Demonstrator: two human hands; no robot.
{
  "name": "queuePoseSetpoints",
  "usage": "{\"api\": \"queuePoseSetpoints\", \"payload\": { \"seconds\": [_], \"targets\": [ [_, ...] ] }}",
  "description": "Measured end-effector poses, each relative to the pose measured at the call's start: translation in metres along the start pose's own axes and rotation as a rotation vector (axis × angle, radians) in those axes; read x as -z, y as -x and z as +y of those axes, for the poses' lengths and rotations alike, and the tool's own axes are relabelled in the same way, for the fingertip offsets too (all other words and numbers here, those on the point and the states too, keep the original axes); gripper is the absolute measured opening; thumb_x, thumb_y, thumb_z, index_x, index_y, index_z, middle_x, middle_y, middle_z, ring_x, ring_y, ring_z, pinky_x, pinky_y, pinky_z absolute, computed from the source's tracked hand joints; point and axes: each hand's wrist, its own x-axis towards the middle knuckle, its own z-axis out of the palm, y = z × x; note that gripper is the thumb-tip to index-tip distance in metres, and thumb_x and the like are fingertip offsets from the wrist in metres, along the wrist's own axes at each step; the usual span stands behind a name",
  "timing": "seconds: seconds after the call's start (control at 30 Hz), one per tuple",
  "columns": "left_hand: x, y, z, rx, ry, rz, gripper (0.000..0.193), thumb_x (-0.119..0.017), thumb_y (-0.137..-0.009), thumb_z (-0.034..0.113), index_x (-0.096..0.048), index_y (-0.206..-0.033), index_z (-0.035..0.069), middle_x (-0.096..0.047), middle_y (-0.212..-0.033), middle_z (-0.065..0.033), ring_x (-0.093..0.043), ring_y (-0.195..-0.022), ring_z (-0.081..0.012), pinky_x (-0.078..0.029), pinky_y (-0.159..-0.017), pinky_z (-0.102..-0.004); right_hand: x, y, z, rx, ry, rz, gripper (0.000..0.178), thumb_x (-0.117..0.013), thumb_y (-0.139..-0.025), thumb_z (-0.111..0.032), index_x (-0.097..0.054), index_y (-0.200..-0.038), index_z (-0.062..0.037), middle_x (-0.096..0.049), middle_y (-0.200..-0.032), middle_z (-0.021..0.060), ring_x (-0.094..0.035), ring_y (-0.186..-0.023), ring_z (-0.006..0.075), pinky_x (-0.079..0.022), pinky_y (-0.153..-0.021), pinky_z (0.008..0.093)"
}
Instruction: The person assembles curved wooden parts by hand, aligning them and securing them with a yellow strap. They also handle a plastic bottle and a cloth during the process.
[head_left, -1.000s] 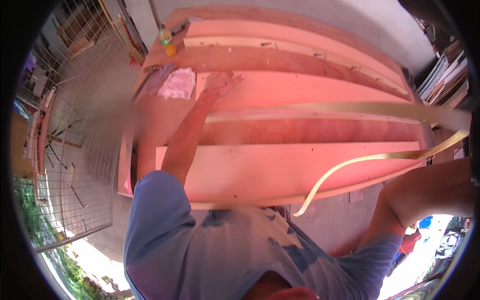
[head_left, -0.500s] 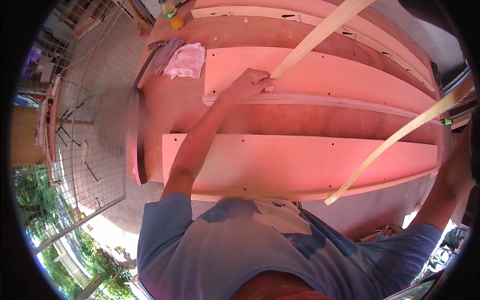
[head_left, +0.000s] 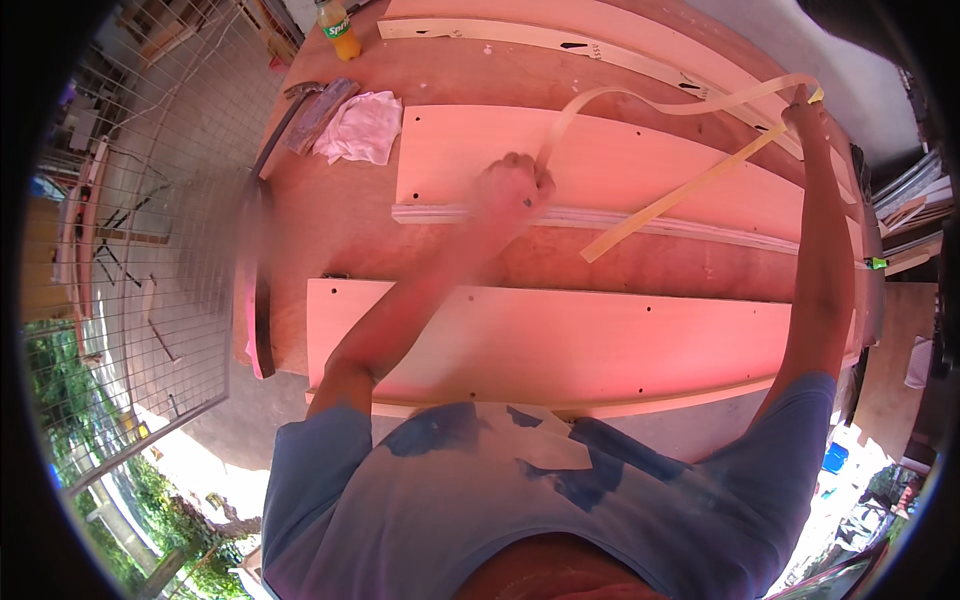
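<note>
A long, thin, pale edge-banding strip [head_left: 655, 105] bends in a loose wave above the middle board. My left hand [head_left: 512, 184] is closed around one part of it, over the left half of the middle board [head_left: 600, 160]. At the upper right my right hand [head_left: 803, 112] grips the strip farther along, with my arm stretched out. From there its free tail slants back down to the left, over the middle board's near edge. A second pale board [head_left: 560, 345] with dark holes lies closest to me.
The boards rest on a reddish-brown table [head_left: 350, 220]. Toward its far left are a pink cloth [head_left: 362, 128], a hammer [head_left: 300, 90] and a bottle of orange drink [head_left: 340, 32]. More long boards [head_left: 520, 38] lie along the far side. Wire mesh [head_left: 170, 220] stands at left.
My right hand has come in from the right edge to the far right of the boards. The strip has gone from taut to wavy, and its tail has swung up and left.
</note>
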Motion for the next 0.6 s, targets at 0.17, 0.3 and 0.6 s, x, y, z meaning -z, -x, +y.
{"api": "queuePoseSetpoints", "payload": {
  "seconds": [0.17, 0.3, 0.6],
  "targets": [
    [-0.005, -0.001, 0.01, 0.02, -0.297, -0.293, 0.031, -0.068, -0.093, 0.034, -0.073, -0.084, 0.004, -0.071, -0.086, -0.0162, -0.072, -0.088, -0.035, -0.056, -0.079, -0.0485, -0.021, 0.0, 0.008, 0.003, -0.318, -0.297, 0.067, -0.056, -0.094, -0.023, -0.033, -0.157, -0.0191, -0.061, -0.133, 0.0276, -0.065, -0.113, 0.0455, -0.053, -0.093, 0.0556],
    [-0.009, -0.004, -0.005, -0.105, -0.347, -0.328, 0.037, -0.062, -0.097, 0.036, -0.075, -0.083, 0.004, -0.072, -0.085, -0.0168, -0.072, -0.086, -0.0358, -0.056, -0.08, -0.0485, -0.002, 0.002, 0.004, -0.238, -0.836, -0.723, 0.054, -0.059, -0.093, -0.018, -0.048, -0.146, -0.0137, -0.068, -0.115, 0.0259, -0.072, -0.089, 0.0448, -0.06, -0.068, 0.0566],
    [-0.002, -0.025, -0.049, 0.02, -0.002, -0.263, 0.044, -0.056, -0.098, 0.031, -0.072, -0.071, 0.001, -0.071, -0.074, -0.0161, -0.071, -0.076, -0.034, -0.056, -0.077, -0.0429, 0.077, 0.05, -0.022, -0.064, -0.514, -0.73, 0.036, -0.062, -0.096, -0.024, -0.057, -0.129, -0.01, -0.069, -0.108, 0.0193, -0.073, -0.081, 0.037, -0.062, -0.06, 0.0479]
  ]
}}
